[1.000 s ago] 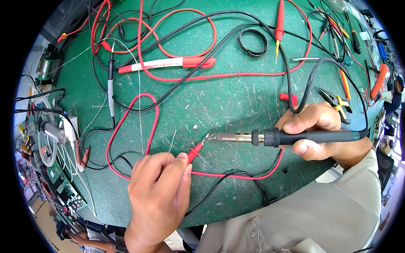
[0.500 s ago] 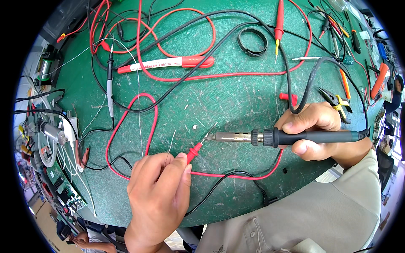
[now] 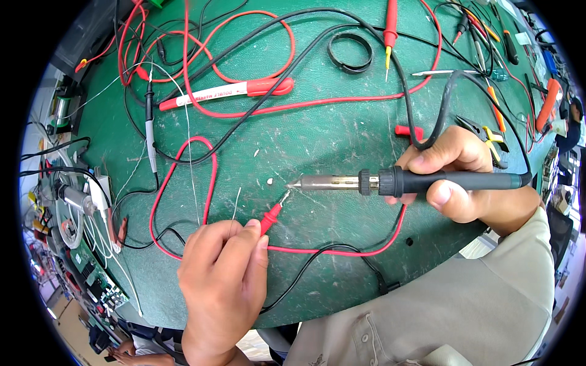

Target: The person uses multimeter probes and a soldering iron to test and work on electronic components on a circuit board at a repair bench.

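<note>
My left hand (image 3: 223, 265) pinches a red test probe (image 3: 270, 219) whose bare metal end points up and right. A thin silvery wire (image 3: 236, 204) sticks up past its fingers, and another fine wire (image 3: 193, 158) runs from the far side down to the hand. In my right hand (image 3: 455, 174) is a soldering iron (image 3: 342, 183), held level and pointing left. Its tip lies at the very end of the probe's metal; I cannot tell whether they touch. A black cable (image 3: 450, 100) loops back from the iron.
Beyond the hands lie a red and white marker (image 3: 226, 93), a black ring (image 3: 351, 53), another red probe (image 3: 390, 27) and a grey-black probe (image 3: 151, 125). Yellow-black pliers (image 3: 491, 140) rest at right. Red and black leads cross the green mat (image 3: 329, 134). A circuit board (image 3: 97, 271) sits at left.
The thin bare needle that extended beyond the probe's end no longer shows; a shorter silvery end remains. The iron's tip has shifted slightly off the probe's metal toward its end. The whole view has shifted slightly.
</note>
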`<state>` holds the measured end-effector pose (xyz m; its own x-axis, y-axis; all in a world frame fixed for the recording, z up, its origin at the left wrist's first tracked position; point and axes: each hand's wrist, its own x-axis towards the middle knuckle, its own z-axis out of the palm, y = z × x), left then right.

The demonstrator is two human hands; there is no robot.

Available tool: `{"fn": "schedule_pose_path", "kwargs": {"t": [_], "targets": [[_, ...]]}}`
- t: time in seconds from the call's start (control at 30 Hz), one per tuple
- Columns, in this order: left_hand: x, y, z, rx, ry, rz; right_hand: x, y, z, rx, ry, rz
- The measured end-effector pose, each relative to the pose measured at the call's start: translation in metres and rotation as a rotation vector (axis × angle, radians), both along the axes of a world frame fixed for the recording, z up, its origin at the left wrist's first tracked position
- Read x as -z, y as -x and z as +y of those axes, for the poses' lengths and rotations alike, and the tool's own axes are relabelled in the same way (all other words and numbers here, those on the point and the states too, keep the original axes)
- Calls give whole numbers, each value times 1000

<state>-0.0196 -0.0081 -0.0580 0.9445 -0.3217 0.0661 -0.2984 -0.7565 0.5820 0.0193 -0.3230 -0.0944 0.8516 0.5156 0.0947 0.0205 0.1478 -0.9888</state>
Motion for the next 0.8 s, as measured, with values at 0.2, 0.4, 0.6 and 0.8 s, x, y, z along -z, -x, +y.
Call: {"fn": "schedule_pose_path", "kwargs": {"t": [0.2,0.4,0.6,0.8], "targets": [[-1,0,0,1,-20,3,-2,2,0,11,-50,75],[-2,2,-1,-20,-10,23,-1,0,0,7,-50,51],[-2,1,0,-11,-6,37,-3,0,1,16,-56,59],[-3,3,-1,-31,3,35,-4,-1,2,7,-49,46]]}}
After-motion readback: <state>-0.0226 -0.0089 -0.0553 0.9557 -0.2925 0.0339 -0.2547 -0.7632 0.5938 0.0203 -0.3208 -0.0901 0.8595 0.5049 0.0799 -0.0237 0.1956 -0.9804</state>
